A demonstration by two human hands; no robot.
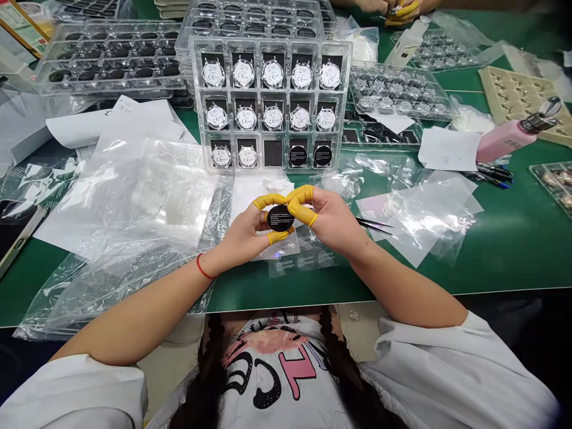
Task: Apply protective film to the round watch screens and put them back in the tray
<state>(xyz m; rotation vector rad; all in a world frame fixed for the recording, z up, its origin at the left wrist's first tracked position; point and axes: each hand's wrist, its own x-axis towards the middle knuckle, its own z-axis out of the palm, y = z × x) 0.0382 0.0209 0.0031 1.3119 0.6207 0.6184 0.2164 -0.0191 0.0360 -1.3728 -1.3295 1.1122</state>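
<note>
My left hand grips a round watch by its edge, between yellow-cotted fingers above and below. The watch's black face, bearing small white printed lines, is turned up toward me. At its upper right edge, my right hand has its yellow-cotted thumb and index finger pinched together, and what lies between them is hidden. Under the hands lies a clear sheet of round printed films. A clear tray stands propped behind, with silver watch backs in most pockets, two black faces at bottom right and one bare pocket between.
Plastic bags and papers spread on the left. Tweezers lie beside my right hand, near translucent sheets. A pink bottle and pens are to the right. Stacked trays stand behind; another person's hands show at the top.
</note>
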